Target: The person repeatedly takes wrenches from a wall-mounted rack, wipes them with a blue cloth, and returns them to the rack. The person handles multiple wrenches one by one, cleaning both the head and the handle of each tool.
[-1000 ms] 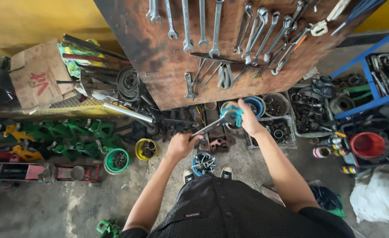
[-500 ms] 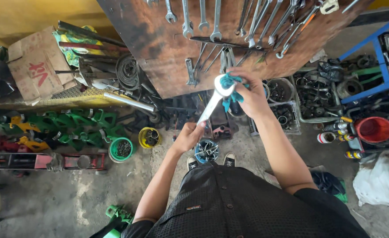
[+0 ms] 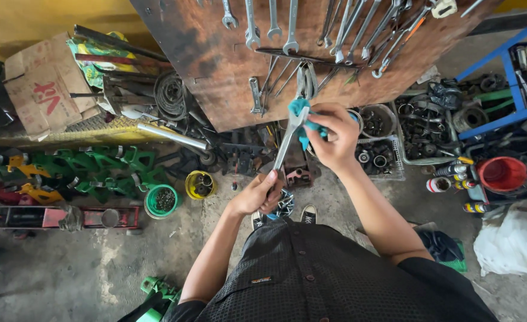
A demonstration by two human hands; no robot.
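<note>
Left hand (image 3: 256, 195) closed around lower end of long silver wrench (image 3: 287, 138), gripping shaft low so tool stands tilted up and away, head end raised toward right hand (image 3: 334, 136). Right hand closed on teal cloth (image 3: 304, 116), bunched over upper end of wrench, fingers pinching fabric against metal; grip looks suited to rubbing the head while lower hand steadies it. Wrench thus spans both hands, bottom in left, top under cloth in right, held in air above the floor, nothing resting on a surface. Just beyond right hand, brown wooden board (image 3: 215, 53) leaning upright, hung with row of spanners (image 3: 273, 24) by their ring ends, likely so sizes stay visible and within arm's reach. Right of right hand, small white basket (image 3: 384, 160) of round metal parts, touching more bins of dark parts; farther right, red bucket (image 3: 502, 174) and spray cans (image 3: 448, 177) lying on floor. Left of left hand, yellow tub (image 3: 200, 183) and green tub (image 3: 161, 200) of small hardware, open tops up for grabbing. Farther left, green jack stands (image 3: 96, 170) lined along floor, cardboard box (image 3: 36, 89) behind them. Below left hand, black-and-white shoes (image 3: 308, 213) on grey concrete floor (image 3: 66, 268). Exact wrench type at covered end cannot be told.
</note>
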